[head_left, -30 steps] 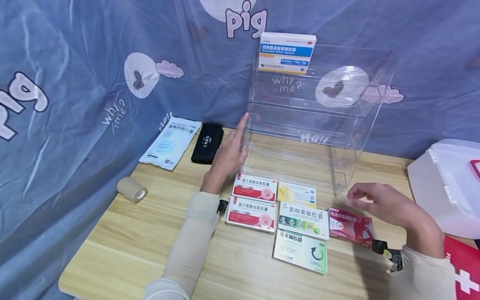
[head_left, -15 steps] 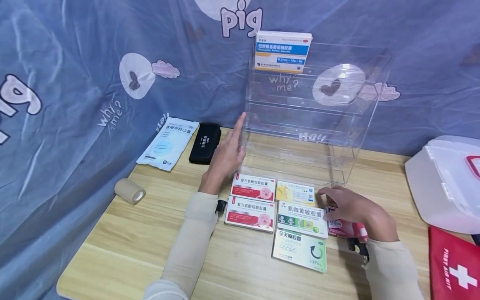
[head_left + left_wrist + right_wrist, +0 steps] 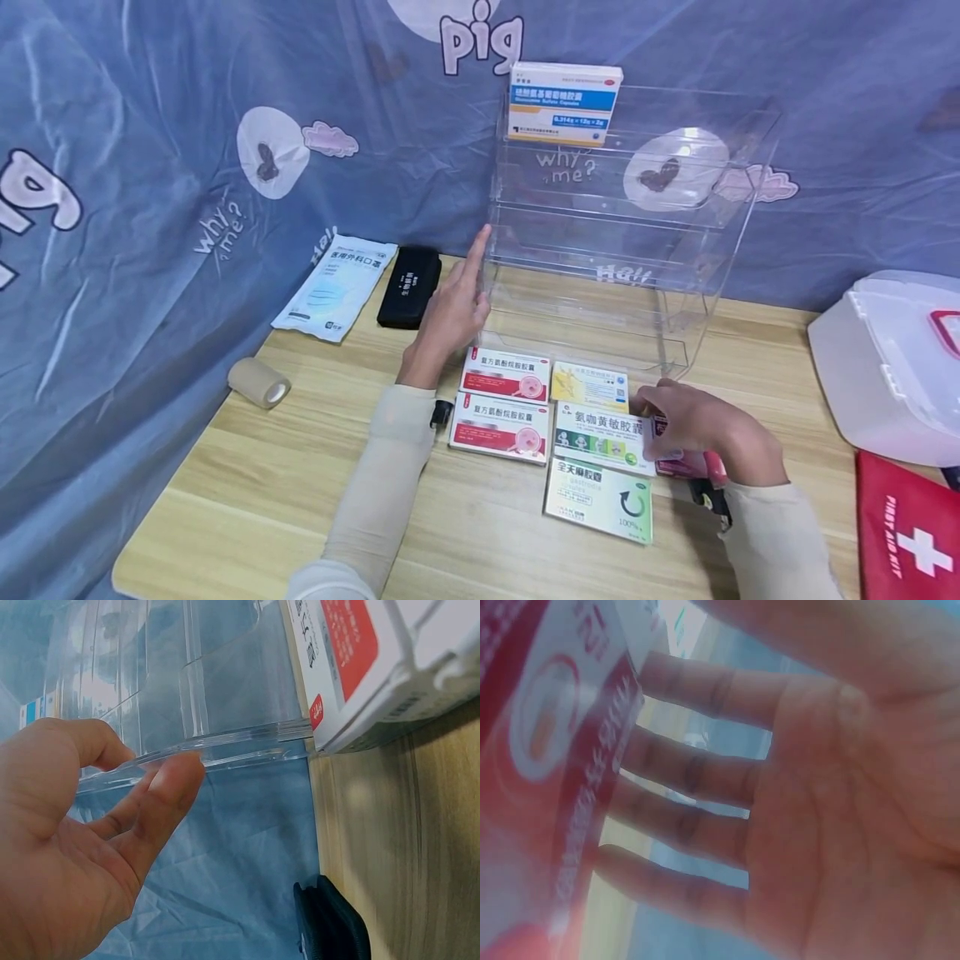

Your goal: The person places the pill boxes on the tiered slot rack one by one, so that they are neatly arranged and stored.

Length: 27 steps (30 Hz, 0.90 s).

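head view: right hand point(image 3: 705, 423) at the white-and-green box point(image 3: 598, 438), lower right of centre, left hand point(image 3: 454, 305) at the clear rack point(image 3: 600, 242), closure of either grip cannot be told; oppose thumb and fingers squarely before any lift.

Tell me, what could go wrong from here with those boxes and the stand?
The right fingers are at one end of the white-and-green box, crowded by the yellow-and-white box and the pale green box; lifting it might nudge those. The left fingers hold the side of the clear stand; a jolt could shake down the blue-and-white box on its top tier.
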{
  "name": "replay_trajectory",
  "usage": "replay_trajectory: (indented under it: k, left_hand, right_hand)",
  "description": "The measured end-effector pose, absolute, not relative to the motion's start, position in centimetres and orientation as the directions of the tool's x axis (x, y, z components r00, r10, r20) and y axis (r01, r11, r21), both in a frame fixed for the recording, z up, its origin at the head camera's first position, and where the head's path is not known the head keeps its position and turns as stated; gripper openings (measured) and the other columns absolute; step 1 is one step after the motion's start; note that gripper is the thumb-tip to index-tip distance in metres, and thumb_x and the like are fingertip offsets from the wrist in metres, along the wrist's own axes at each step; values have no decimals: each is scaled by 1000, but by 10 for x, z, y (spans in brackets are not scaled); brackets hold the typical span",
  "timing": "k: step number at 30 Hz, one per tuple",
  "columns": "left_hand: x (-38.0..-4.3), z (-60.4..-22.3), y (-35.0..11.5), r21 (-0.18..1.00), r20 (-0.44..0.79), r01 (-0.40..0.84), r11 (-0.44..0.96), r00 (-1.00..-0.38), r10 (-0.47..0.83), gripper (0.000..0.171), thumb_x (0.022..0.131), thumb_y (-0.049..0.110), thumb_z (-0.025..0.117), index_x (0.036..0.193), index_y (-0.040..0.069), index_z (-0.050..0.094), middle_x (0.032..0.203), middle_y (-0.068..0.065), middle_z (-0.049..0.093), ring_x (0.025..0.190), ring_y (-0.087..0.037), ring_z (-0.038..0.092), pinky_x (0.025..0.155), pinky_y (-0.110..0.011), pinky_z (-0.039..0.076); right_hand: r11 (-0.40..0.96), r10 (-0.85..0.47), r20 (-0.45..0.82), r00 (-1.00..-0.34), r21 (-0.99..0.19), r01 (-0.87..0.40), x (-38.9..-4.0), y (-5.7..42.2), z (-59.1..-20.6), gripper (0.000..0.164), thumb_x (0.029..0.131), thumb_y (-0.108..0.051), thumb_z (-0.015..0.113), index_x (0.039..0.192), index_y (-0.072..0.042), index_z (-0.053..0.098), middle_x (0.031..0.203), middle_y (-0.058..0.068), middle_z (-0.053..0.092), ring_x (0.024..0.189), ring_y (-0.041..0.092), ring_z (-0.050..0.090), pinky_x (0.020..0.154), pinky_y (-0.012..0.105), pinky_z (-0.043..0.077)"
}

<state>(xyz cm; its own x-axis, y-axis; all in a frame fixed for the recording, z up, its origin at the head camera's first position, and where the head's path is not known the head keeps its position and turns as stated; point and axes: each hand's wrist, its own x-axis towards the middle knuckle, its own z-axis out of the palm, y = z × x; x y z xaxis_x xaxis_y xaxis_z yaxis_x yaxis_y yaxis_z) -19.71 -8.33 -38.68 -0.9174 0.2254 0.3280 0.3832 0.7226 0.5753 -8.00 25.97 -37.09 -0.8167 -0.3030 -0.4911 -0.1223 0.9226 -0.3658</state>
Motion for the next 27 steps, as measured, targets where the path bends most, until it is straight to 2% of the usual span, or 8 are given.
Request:
replay_trajectory:
  k: [5,11,17,27]
  left_hand:
    - [-197,-387,-83,574,332,388,721,-915,228,104,100,2,63,173,42,1,126,-14,64,79,-28,56,69,-42,51]
    - [-197,-387,-83,576,329,388,720,-916,230,104,100,2,62,173,43,0,128,-14,63,79,-28,56,68,-42,51]
    - [-197,-387,-83,583,326,385,716,-917,228,104,100,2,62,173,44,0,134,-15,63,79,-28,56,69,-42,51]
    - [-197,-387,-84,588,328,389,709,-916,230,106,100,1,63,173,45,0,130,-14,63,77,-27,55,66,-40,50]
  right_hand:
    - [938,-274,-510,-815,-330,-108,-78,253,-373,69,64,-24,100,124,-13,68,112,8,62,98,27,58,85,51,54]
    - [957,-242,-512,-824,-264,-117,-77,247,-375,80,61,-30,102,130,-11,66,118,10,63,109,33,56,92,61,54]
    - [952,-259,-501,-826,-276,-131,-77,247,-376,74,61,-29,101,123,-11,66,114,8,64,104,30,57,91,57,54]
    - [939,-287,-502,-816,-316,-136,-78,248,-376,67,62,-26,101,117,-14,64,106,4,63,94,23,58,86,48,53]
